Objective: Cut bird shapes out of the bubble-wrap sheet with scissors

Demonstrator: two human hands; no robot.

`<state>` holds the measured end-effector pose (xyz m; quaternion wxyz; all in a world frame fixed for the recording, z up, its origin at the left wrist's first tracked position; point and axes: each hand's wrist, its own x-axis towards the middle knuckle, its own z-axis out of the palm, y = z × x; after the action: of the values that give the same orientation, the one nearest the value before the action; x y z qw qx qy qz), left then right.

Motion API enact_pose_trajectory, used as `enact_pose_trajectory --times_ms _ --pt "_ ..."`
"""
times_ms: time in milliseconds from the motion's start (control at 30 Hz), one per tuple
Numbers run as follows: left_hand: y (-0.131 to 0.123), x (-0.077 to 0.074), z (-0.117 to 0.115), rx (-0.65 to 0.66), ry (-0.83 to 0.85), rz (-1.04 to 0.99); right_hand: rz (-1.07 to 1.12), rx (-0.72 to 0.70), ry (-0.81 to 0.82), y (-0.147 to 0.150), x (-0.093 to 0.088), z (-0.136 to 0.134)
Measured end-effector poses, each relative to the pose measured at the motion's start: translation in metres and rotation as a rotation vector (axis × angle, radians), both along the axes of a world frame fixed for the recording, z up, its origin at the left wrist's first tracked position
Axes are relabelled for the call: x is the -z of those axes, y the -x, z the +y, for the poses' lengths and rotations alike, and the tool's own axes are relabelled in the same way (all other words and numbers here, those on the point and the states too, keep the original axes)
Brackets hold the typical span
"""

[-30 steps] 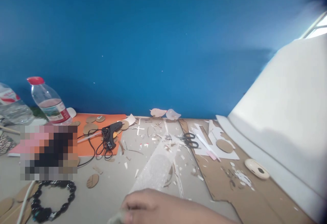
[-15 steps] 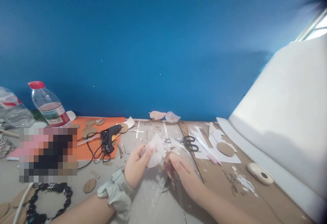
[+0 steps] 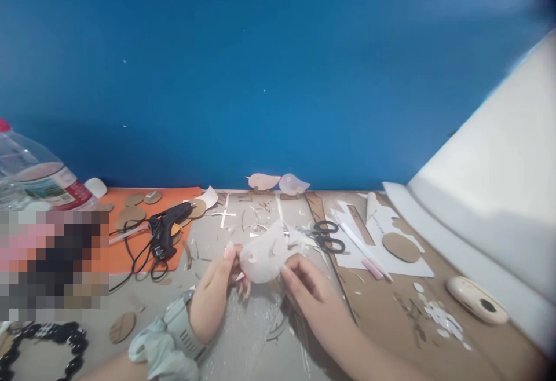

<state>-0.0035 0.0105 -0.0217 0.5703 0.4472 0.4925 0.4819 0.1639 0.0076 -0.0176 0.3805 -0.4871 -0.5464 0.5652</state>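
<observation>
A whitish, translucent bird cutout point(image 3: 262, 257) with a reddish beak is held up above the table, its face turned left. My left hand point(image 3: 214, 291) pinches it at the beak end. On the opposite side, my right hand point(image 3: 313, 293) grips the lower right edge between thumb and fingers. Black-handled scissors point(image 3: 326, 236) lie just beyond the right hand, blades partly hidden behind the cutout. Against the blue wall stand a pink bird cutout point(image 3: 263, 182) and a pale lilac bird cutout point(image 3: 294, 184). Under the hands lies clear crinkled plastic point(image 3: 247, 340).
A black glue gun point(image 3: 163, 233) and cardboard discs rest on orange paper point(image 3: 113, 196) at left, near a bottle point(image 3: 52, 178) and a beaded bracelet point(image 3: 72, 343). At right are white paper point(image 3: 408, 268), a pen point(image 3: 358, 248), white paper dots point(image 3: 445, 317) and a cream oval device point(image 3: 475, 300).
The bird cutout has turned from a blurred, bunched-looking position to face me flat. My right hand has come up to its edge, and my left hand has shifted to the beak. The camera view has shifted right.
</observation>
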Motion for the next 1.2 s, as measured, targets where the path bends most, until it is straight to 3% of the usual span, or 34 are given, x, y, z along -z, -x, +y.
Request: enact_pose_trajectory --times_ms 467,933,1200 --pt "0.0031 -0.0029 -0.0018 0.045 -0.140 0.266 0.210 0.006 0.124 0.0019 0.0020 0.0024" --pt "0.0037 -0.0024 -0.0041 0.103 -0.100 0.130 0.296 -0.048 0.153 0.0035 0.0051 0.0011" --pt "0.0080 -0.0010 -0.0007 0.089 -0.229 0.183 0.211 -0.089 0.099 0.0038 0.0049 -0.0014"
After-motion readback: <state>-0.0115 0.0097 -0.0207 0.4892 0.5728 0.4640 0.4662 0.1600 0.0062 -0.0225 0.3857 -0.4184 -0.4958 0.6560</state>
